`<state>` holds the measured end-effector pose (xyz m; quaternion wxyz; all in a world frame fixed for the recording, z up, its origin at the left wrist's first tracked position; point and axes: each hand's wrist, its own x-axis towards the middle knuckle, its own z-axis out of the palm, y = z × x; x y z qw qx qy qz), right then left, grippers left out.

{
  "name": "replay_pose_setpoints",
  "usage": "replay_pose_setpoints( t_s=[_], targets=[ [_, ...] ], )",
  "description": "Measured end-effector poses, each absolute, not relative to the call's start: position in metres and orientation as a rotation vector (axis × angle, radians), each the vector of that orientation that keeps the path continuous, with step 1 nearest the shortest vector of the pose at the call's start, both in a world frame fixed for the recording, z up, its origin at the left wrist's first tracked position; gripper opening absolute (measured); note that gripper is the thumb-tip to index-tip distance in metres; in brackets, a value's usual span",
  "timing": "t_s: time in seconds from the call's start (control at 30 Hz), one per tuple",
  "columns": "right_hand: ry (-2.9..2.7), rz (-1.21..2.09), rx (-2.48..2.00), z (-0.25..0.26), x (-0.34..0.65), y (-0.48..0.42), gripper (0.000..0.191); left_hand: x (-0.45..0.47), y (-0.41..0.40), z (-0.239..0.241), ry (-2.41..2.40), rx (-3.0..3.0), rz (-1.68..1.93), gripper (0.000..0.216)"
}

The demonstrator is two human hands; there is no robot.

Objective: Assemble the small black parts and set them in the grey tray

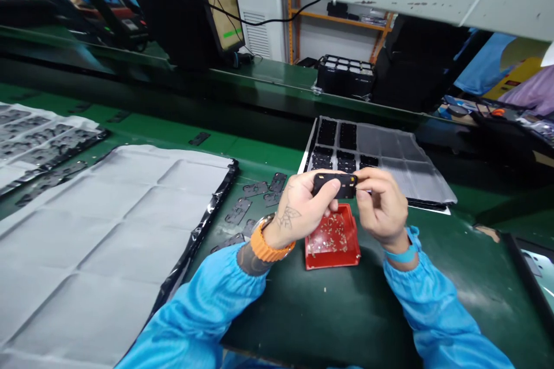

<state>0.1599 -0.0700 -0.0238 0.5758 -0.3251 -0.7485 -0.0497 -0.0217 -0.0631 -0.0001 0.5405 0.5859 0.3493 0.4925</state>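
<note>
Both hands hold one small flat black plastic part point(335, 184) above a red tray point(332, 255) of several tiny metal pieces. My left hand point(303, 209), with an orange watch at the wrist, pinches the part's left end between thumb and fingers. My right hand point(383, 206), with a blue wristband, is closed on its right end, fingertips pressing its top edge. Both arms wear bright blue sleeves.
Several loose black parts point(255, 196) lie on the green table left of the hands. A black compartment tray point(346, 144) with a grey sheet point(402, 167) lies behind. A large grey padded sheet point(108, 230) covers the left. A monitor point(225, 17) stands at the back.
</note>
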Motion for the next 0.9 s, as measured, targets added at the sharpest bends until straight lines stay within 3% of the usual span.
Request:
replay_pose_setpoints(
  t_s=[0.2,0.43,0.7,0.9],
  targets=[
    [-1.691,0.039,-0.772,-0.013,0.162,-0.08,0.016,-0.031,-0.054,0.002,0.916,1.601,1.26,0.031],
    [-1.856,-0.492,-0.809,-0.008,0.153,-0.081,0.026,-0.028,-0.061,0.003,0.809,1.578,1.209,0.037],
    [-1.75,0.035,-0.672,-0.005,0.156,-0.083,0.015,-0.031,-0.061,0.005,0.861,1.714,1.283,0.033],
    [-1.832,-0.158,-0.76,0.0,0.151,-0.092,0.024,-0.024,-0.066,0.008,0.894,1.866,1.179,0.031]
  ],
)
